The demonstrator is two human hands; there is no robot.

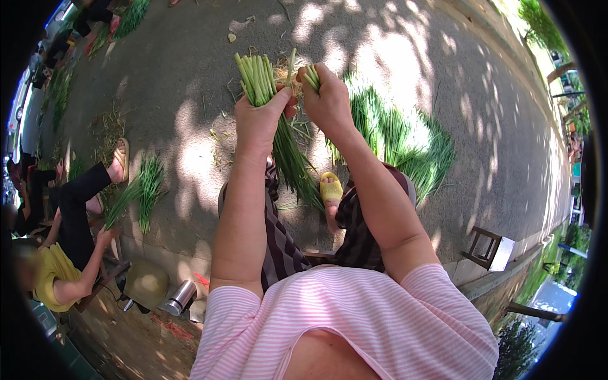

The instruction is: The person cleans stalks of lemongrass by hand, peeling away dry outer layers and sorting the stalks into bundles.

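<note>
My left hand (259,118) is closed around a thick bunch of chive-like green stalks (256,76). Their pale cut-looking ends point away from me, and the dark green leaves hang down between my knees. One stalk (291,69) stands apart beside my left thumb. Close by on the right, my right hand (328,97) grips a few short pale stalk ends (312,77); its fingertips are partly hidden. Beyond my right forearm, piles of the same greens (399,137) lie on the asphalt, partly in bright sun. Dry straw-like trimmings (285,71) lie behind the bunch.
To the left, a seated person (66,275) in a yellow top holds some greens, beside a small bunch (151,190) on the ground. A steel flask (180,298) and a rounded seat-like object (146,280) stand near. At right is a small stool (489,249).
</note>
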